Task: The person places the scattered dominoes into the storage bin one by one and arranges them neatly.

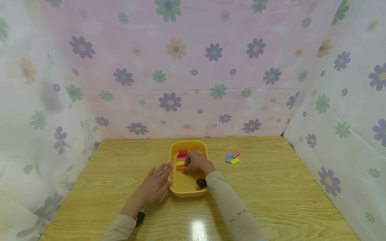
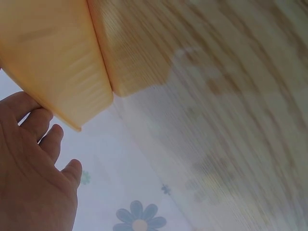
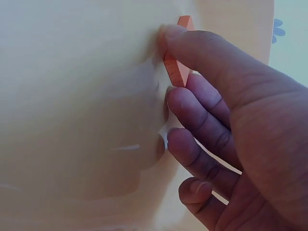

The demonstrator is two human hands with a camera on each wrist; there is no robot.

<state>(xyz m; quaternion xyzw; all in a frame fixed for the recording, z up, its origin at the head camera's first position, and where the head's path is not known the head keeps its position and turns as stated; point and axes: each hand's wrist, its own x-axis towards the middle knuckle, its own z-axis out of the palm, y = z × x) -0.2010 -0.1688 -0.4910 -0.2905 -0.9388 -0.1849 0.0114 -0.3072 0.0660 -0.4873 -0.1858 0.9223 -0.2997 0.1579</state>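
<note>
A yellow plastic tray (image 1: 187, 195) stands on the table, a short column of flat blocks along its left part. Red blocks (image 1: 183, 152), a pink block (image 1: 180, 160), a yellow block (image 1: 180, 163) and an orange block (image 1: 180, 168) show there. My right hand (image 1: 197, 163) reaches into the tray; in the right wrist view its thumb and forefinger pinch the orange block (image 3: 179, 72) close to the tray floor. Fairly straight fingers of my left hand (image 1: 153, 185) rest at the tray's left rim, also seen in the left wrist view beside the tray wall (image 2: 62, 62).
Right of the tray, a blue block (image 1: 228, 158), a pink block (image 1: 236, 154) and a yellow block (image 1: 235, 161) lie close together on the wooden table (image 1: 271, 197). Flowered sheets (image 1: 193, 83) hang behind the table and along both sides.
</note>
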